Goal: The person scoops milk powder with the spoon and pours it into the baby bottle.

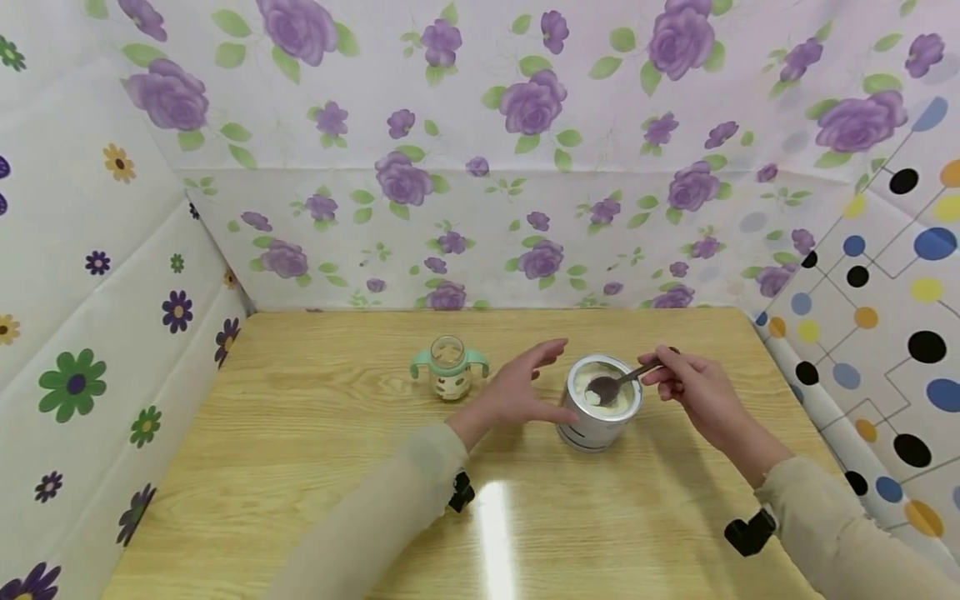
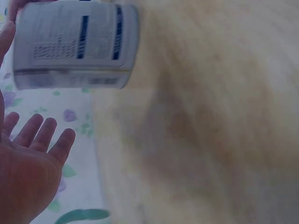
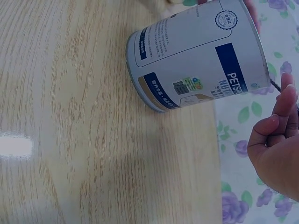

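The wooden table (image 1: 315, 467) filled the lower frame. At its centre stood the open powder tin (image 1: 600, 404), upright. The left hand (image 1: 517, 392), fingers spread and released, touched its left side; the right hand (image 1: 693, 387) pinched a spoon (image 1: 611, 385), handle angled upper right, bowl inside the tin.

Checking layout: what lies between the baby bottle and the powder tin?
In the head view, only the left hand, open, lies between bottle and tin.

Open white tin (image 1: 600, 408) upright on table, pale powder inside; spoon (image 1: 611, 385) bowl apparently resting in powder.
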`<state>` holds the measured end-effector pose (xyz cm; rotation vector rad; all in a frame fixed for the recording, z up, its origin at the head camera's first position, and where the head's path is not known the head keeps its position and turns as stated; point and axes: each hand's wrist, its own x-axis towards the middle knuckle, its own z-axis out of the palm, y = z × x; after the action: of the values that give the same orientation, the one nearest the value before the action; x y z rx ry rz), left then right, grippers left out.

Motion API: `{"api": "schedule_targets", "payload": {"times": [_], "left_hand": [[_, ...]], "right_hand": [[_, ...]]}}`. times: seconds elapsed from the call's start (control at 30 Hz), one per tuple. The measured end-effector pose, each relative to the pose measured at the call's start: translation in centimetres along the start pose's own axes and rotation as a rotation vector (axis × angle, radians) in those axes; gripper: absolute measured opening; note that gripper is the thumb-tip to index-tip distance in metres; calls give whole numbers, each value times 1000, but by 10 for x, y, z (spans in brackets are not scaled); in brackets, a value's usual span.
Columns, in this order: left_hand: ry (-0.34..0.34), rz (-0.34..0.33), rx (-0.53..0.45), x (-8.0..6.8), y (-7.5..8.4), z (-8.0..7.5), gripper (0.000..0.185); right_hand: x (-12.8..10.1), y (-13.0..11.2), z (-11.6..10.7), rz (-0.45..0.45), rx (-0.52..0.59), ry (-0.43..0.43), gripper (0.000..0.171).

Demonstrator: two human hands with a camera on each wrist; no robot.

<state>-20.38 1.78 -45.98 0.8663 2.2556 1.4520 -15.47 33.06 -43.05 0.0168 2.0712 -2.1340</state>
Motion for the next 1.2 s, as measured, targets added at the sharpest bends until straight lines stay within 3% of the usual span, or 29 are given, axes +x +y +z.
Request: {"api": "schedule_targets", "payload": {"times": [0.17,0.43,0.77,0.93,1.2], "left_hand": [[0,-10,-49,4,-17,20,113],[23,30,-131,10,-26,43,109],[72,32,-191,13,-27,52,98],[72,29,-190,13,-28,52,98],[79,28,-170,14,-30,52,98]], "right_hand": [[1,1,1,-4,-3,2,38],[0,2,2,-17,-1,1,38],[-1,2,4,-73,-80,10,47],[-8,-4,6,-112,-190,43,43],[-24,-21,13,-228,-485,76,41]]}}
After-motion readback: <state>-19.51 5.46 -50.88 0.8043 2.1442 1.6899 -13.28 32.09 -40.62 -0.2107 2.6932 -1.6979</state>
